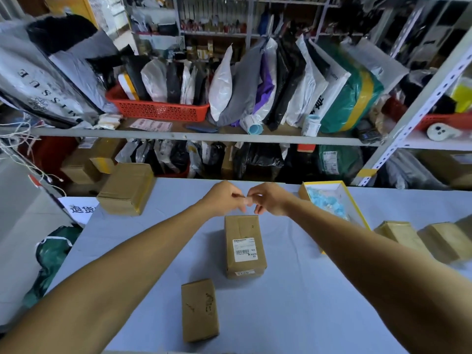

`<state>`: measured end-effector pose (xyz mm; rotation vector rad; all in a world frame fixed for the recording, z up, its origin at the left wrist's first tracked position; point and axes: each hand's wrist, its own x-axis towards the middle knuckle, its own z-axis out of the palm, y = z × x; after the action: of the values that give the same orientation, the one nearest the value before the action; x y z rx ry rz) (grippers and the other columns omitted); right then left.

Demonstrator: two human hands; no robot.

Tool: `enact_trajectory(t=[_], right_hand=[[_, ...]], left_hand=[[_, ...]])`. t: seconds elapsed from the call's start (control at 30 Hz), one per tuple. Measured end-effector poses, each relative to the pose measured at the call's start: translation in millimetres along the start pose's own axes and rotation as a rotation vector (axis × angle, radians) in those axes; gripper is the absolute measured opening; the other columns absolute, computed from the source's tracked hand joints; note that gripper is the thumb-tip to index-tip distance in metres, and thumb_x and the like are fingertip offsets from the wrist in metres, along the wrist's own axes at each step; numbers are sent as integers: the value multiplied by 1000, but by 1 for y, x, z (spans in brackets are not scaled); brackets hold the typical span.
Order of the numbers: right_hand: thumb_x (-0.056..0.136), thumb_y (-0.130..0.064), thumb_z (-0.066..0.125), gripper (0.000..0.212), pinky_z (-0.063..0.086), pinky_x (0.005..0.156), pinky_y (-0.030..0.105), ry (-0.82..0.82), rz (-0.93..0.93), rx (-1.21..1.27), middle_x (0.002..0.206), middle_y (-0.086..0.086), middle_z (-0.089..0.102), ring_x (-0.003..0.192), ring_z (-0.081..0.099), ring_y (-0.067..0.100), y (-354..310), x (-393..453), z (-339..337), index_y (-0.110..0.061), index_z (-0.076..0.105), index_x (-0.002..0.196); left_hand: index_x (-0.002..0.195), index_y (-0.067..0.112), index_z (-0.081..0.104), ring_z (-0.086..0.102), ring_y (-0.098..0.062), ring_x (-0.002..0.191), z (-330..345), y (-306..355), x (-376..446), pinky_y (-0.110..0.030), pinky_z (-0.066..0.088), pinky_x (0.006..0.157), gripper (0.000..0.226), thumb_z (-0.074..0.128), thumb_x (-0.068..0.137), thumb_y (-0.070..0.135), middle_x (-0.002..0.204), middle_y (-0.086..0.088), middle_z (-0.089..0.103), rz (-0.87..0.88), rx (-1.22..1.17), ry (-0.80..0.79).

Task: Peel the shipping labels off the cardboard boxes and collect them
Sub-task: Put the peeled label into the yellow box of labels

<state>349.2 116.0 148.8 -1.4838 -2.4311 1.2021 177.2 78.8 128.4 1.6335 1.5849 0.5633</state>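
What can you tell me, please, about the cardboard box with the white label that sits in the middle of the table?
The labelled box is a small brown cardboard carton, taped shut, with creased and slightly dented faces. It rests on the pale blue table, its long side running away from the camera. A white shipping label with a barcode and small print is stuck on its top face, towards the near right, and wraps a little over the right edge. A smaller strip shows on the near end. Neither hand touches it; both hands meet just beyond its far end.
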Motion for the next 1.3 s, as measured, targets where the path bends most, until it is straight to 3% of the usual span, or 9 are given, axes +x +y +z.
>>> enact_trajectory(t=[0.13,0.33,0.4,0.5,0.6,0.73,0.87,1.2,1.3], right_hand=[[102,-15,39,30,55,80,27,-30,78,-89,81,-5,68,77,70,15,12,1,-3,-17,68,111],[92,-5,42,40,46,91,33,251,300,-360,127,8,63,117,56,28,64,-16,-25,-16,65,122],[91,-8,43,35,47,88,35,319,412,-389,124,13,62,115,56,32,90,-36,-37,-12,65,118],[91,-10,46,30,48,88,38,364,537,-383,122,13,62,113,56,34,123,-65,-59,-9,64,115],[90,-11,46,30,49,87,39,435,601,-345,120,14,61,110,56,35,157,-84,-84,-11,62,115],[89,-13,47,29,49,87,38,469,608,-304,121,15,61,110,56,35,197,-94,-115,-10,62,113],[89,-12,45,31,49,89,38,467,576,-272,122,14,61,111,56,34,229,-91,-139,-10,61,116],[90,-10,43,22,38,69,31,435,469,-275,110,14,62,100,57,34,273,-66,-163,-8,61,103],[90,-11,44,22,37,69,31,420,459,-277,110,13,62,100,57,34,280,-65,-161,-9,61,103]], left_hand=[[66,11,77,47,-3,47,4,7,23,-21,40,48,28,79,79,35,56,7,67,4,88,20],[57,7,72,60,-13,72,47,34,62,-26,47,65,21,78,76,15,64,0,68,-10,199,-128],[49,11,62,56,-20,64,69,54,75,-26,44,55,29,79,72,16,54,1,56,-32,285,-214],[54,15,66,65,-24,70,103,97,93,-33,55,66,32,79,73,37,61,-3,62,15,364,-218],[58,16,65,67,-27,76,141,132,120,-35,57,69,29,78,75,35,66,-7,66,53,276,-146],[81,11,72,67,-29,92,183,172,151,-38,57,77,15,79,75,22,91,-10,70,85,340,-149],[99,6,62,60,-31,98,214,198,173,-41,50,73,30,78,78,19,103,-12,64,95,450,-221],[81,11,71,65,-30,95,252,199,216,-42,57,80,2,71,81,12,97,-9,72,68,461,-127],[74,15,71,67,-33,88,257,196,224,-40,58,74,12,63,81,10,92,-10,72,53,448,-99]])
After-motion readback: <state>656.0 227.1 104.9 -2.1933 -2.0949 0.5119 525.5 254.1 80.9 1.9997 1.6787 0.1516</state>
